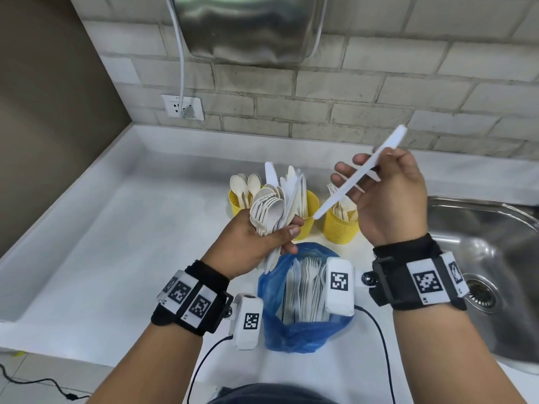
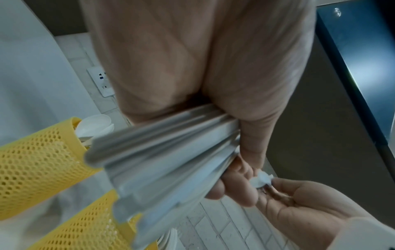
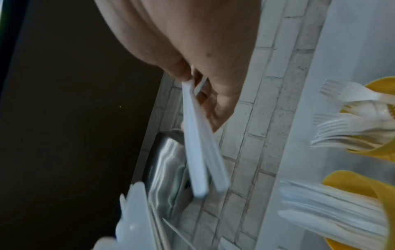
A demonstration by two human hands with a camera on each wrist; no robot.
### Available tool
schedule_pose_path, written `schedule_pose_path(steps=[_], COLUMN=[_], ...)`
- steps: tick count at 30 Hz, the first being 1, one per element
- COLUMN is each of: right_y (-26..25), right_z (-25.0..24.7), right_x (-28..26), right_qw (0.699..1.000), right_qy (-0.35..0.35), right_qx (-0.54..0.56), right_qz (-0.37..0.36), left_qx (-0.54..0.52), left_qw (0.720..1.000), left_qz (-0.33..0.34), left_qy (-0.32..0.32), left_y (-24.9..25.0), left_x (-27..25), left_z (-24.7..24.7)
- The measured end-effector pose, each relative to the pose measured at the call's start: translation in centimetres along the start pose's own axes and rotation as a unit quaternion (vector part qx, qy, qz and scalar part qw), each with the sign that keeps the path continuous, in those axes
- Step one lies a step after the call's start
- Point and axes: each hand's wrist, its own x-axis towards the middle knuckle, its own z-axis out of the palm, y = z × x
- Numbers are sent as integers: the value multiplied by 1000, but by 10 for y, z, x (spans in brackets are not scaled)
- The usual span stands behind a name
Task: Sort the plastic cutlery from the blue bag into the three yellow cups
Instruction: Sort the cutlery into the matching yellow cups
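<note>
My left hand (image 1: 253,243) grips a fanned bundle of mixed white cutlery (image 1: 272,212), spoons, forks and knives, above the blue bag (image 1: 291,333). The bag lies open on the counter with more cutlery inside. My right hand (image 1: 390,188) pinches a long white plastic knife (image 1: 361,174) slanting over the right cup, with a second white piece against it (image 3: 213,162). Three yellow mesh cups stand behind: the left cup (image 1: 236,207) holds spoons, the middle cup (image 1: 309,208) knives, the right cup (image 1: 339,228) forks. The left wrist view shows the bundle's handles (image 2: 162,152) in my palm.
A steel sink (image 1: 495,258) with a drain lies at the right of the white counter (image 1: 116,243). A tiled wall with a socket (image 1: 182,107) and a steel dispenser (image 1: 248,27) rises behind. Cables hang from both wrist cameras.
</note>
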Motion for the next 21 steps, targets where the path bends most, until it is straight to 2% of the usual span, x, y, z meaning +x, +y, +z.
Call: schedule_pose_path(steps=[5, 9, 12, 15, 19, 21], right_y=[-5, 7, 19, 26, 26, 26], right_z=[-2, 5, 7, 7, 7, 7], right_x=[6, -2, -6, -8, -5, -3], right_qw=[995, 986, 954, 933, 927, 932], right_qy=[27, -50, -117, -159, -151, -118], right_qx=[-56, -153, -274, -322, -340, -335], right_qz=[-78, -33, -18, -13, -37, -68], left_qx=[-17, -14, 5, 22, 51, 46], left_qw=[1000, 999, 999, 998, 997, 997], left_qz=[-3, -2, -5, -11, -18, -23], left_qy=[-12, -36, -49, -55, -55, -54], left_y=[2, 4, 5, 5, 3, 0], left_x=[0, 1, 1, 1, 2, 2], left_z=[0, 2, 3, 2, 0, -1])
